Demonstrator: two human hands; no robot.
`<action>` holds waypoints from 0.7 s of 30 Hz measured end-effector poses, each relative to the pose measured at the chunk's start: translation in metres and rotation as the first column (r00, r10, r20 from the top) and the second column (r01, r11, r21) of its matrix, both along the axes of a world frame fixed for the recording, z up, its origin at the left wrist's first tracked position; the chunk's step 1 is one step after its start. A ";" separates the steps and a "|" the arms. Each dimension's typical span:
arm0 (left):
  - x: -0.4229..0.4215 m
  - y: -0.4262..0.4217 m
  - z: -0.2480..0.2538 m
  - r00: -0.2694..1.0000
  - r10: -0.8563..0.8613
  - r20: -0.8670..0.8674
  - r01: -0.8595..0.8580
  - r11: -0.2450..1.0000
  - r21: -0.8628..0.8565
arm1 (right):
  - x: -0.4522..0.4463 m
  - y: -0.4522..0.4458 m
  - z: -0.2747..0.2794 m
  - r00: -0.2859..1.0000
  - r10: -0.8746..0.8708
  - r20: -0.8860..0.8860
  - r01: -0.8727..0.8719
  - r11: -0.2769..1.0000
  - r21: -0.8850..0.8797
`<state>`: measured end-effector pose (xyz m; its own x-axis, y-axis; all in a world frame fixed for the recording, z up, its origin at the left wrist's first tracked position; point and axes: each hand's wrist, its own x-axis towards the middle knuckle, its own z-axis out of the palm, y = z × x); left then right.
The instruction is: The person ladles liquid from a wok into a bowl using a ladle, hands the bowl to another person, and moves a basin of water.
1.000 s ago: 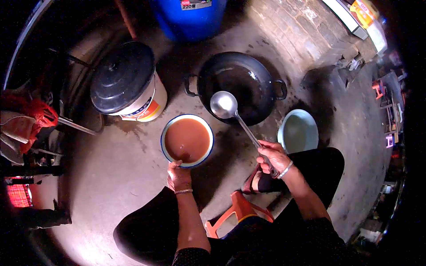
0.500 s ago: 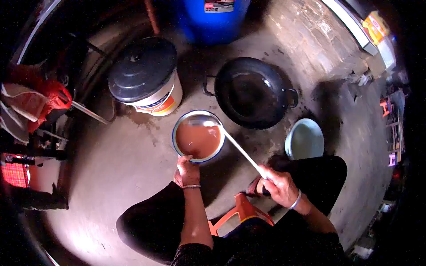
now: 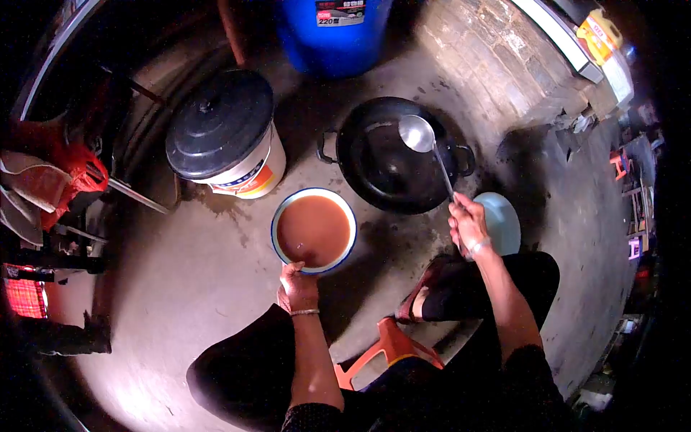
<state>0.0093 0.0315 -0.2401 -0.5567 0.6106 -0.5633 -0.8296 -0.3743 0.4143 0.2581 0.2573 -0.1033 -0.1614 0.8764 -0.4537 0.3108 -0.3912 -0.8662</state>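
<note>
My left hand (image 3: pixel 297 288) grips the near rim of a white enamel bowl (image 3: pixel 350 248) with a blue edge, its thumb over the rim. Reddish-brown liquid (image 3: pixel 313 229) fills much of the bowl. My right hand (image 3: pixel 469 225) is closed around the handle of a metal ladle (image 3: pixel 417 134). The ladle's round head is over the right part of a black two-handled wok (image 3: pixel 374 169) on the floor. Partly behind my right hand and wrist is a pale blue-green basin (image 3: pixel 503 223).
A white bucket (image 3: pixel 268 169) with a black lid (image 3: pixel 219 122) stands left of the wok. Beyond are a blue barrel (image 3: pixel 335 43) and a brick ledge (image 3: pixel 504 61). An orange stool (image 3: pixel 392 342) is beneath me; red bags (image 3: pixel 85 173) hang at the left.
The ladle has left the bowl and moved up and right over the wok with my right hand. The bowl appears slightly lower and further left; the view has shifted a little.
</note>
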 end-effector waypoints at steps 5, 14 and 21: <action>0.000 0.001 -0.007 1.000 0.014 -0.012 -0.014 1.000 0.016 | -0.011 0.037 -0.055 0.988 -0.153 -0.003 0.153 0.988 -0.004; 0.001 -0.005 -0.030 0.999 -0.033 -0.028 0.031 0.997 -0.072 | -0.022 -0.004 -0.079 0.998 0.039 0.057 -0.033 0.994 -0.103; 0.002 -0.002 -0.014 0.998 -0.047 -0.038 0.042 0.994 -0.105 | -0.017 -0.056 -0.027 0.907 -0.162 -0.389 -0.127 0.776 -0.618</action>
<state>0.0113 0.0297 -0.2542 -0.5539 0.5747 -0.6024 -0.8263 -0.2906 0.4825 0.2414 0.2012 -0.1306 -0.4399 0.4296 -0.7886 -0.0171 -0.8820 -0.4709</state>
